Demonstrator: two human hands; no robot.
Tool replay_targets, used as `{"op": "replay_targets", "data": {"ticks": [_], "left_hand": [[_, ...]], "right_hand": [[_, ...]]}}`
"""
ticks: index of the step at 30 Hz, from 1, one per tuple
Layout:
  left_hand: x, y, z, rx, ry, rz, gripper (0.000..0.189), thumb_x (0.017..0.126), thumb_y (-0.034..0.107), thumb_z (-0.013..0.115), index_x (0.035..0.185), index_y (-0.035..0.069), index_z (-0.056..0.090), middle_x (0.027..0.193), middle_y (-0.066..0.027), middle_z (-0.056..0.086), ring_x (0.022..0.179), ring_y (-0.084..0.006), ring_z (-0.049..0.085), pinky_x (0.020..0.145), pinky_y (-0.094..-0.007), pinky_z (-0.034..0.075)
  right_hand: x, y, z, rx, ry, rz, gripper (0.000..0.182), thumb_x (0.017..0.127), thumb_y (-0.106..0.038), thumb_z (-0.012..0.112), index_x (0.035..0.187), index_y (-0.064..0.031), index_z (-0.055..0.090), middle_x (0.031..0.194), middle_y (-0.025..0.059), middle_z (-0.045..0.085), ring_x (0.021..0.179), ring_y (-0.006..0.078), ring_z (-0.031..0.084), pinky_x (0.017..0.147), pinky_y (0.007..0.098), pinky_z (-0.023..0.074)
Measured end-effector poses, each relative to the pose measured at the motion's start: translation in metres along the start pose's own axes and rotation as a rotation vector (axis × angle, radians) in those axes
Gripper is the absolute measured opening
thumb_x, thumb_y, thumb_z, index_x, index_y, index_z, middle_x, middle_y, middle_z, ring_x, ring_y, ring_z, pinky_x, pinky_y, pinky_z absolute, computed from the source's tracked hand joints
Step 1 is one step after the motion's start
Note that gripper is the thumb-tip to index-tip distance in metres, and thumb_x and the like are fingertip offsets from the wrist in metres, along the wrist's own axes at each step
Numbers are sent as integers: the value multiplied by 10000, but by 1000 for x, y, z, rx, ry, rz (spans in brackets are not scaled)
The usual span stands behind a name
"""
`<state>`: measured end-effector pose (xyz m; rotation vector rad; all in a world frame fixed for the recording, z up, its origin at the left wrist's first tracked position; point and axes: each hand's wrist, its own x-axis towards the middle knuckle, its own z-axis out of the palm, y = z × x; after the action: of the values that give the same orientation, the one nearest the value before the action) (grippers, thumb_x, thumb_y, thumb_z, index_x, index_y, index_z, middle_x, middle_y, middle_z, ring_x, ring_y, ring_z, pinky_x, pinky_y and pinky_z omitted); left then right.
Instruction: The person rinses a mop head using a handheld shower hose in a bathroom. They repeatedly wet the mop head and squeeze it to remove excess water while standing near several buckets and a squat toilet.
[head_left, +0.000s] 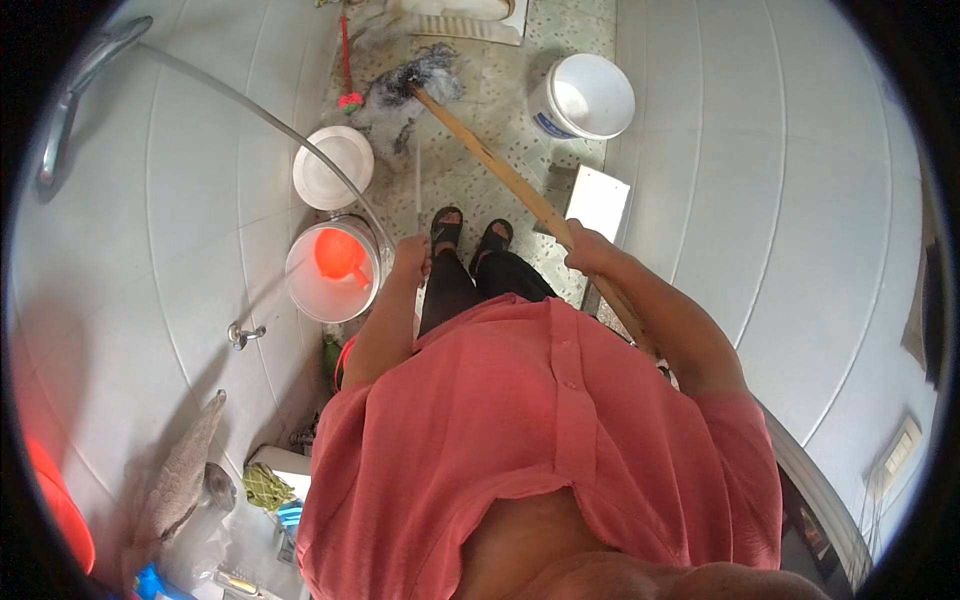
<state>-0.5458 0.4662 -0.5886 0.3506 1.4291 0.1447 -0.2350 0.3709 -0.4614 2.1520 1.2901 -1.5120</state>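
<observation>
My right hand (592, 249) grips a long wooden pole (499, 161), whose lower end runs under my right forearm. At its far end a dark, stringy mop head (420, 79) rests on the speckled tile floor (480, 120) amid whitish foam or water. In my left hand (411, 259) is a thin grey hose (330, 163) that comes down from a wall fixture (94, 64). A thin pale streak, seemingly water, runs forward from near this hand. My fingers partly hide the hose's end.
Left, by the wall, are a bucket (296, 289) with an orange dipper (339, 253), a round white lid (334, 169) and a red-handled brush (346, 60). Right stand a white bucket (596, 97) and a white board (598, 196). A squat toilet (469, 30) lies ahead; a tap (244, 335) juts leftward.
</observation>
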Motion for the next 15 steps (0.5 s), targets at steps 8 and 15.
{"op": "replay_targets", "data": {"ticks": [8,15], "left_hand": [[-13,-11,-7,-33,-15,20,239,774,238,477,924,52,500,501,-6,359,355,-121,331,323,-261,242],[-29,-18,-16,-17,33,30,213,771,261,439,814,60,494,486,-41,378,330,-161,359,305,-298,264]], "right_hand": [[-68,16,-14,540,-273,14,522,661,-92,590,1106,-38,322,711,70,453,534,151,502,444,293,457],[55,-26,15,1032,-352,14,316,713,-187,605,926,-46,419,666,67,492,506,162,519,420,274,450]]}}
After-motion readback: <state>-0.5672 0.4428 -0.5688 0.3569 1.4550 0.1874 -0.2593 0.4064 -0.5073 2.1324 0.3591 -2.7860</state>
